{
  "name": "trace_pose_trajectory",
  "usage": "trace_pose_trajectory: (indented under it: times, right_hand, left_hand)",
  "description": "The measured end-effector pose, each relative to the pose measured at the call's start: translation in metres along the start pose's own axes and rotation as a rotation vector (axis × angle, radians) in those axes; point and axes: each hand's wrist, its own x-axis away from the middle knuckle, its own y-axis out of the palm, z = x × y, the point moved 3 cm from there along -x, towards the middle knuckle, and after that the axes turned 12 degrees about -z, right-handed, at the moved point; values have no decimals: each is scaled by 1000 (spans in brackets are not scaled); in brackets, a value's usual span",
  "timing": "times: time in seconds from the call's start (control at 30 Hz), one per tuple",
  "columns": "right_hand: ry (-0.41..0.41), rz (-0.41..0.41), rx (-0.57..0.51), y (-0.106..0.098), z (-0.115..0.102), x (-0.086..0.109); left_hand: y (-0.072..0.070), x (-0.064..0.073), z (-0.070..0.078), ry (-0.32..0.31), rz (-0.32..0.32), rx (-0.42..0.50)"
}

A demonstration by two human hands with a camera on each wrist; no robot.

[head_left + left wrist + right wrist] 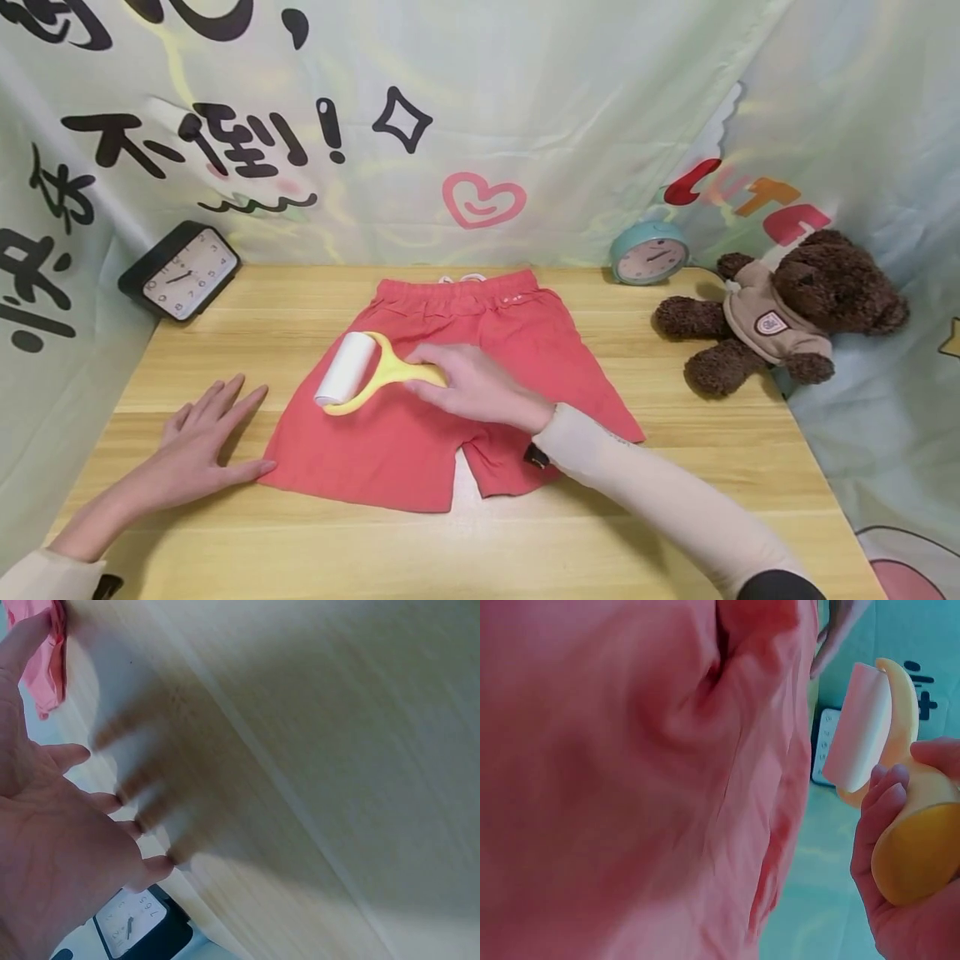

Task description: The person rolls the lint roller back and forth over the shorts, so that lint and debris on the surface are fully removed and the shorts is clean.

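Note:
A pair of red shorts (pixel 390 454) lies spread on the table, waistband away from me and white drawstring at the top. My right hand (pixel 476 385) grips the yellow handle of a lint roller (pixel 347 368), whose white roll overlaps the left side of the shorts in the head view. The right wrist view shows the roll (pixel 861 727) raised off the fabric (pixel 645 795), with fingers curled round the handle. At the left hem, my left hand (pixel 197 450) has spread fingers, its thumb tip right at the cloth's corner. The left wrist view shows its fingers over bare wood.
On the wooden table (pixel 480 562), a black square clock (pixel 182 273) stands at the back left and a round teal clock (pixel 649 254) at the back right. A brown teddy bear (pixel 768 321) sits on the right edge. Printed curtains (pixel 570 108) hang behind and at both sides.

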Motion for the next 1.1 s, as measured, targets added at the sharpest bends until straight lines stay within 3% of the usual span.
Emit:
trace_pose_trajectory:
  times: [0.33, 0.57, 1.1]
  right_hand:
    - [-27, -44, 56, 20, -9, -30]
    - [-33, -79, 88, 33, -12, -44]
    - [-57, -86, 195, 45, -8, -44]
  left_hand:
    - [0, -7, 2, 7, 17, 20]
    - [1, -8, 3, 47, 51, 7]
    - [3, -15, 9, 107, 68, 13]
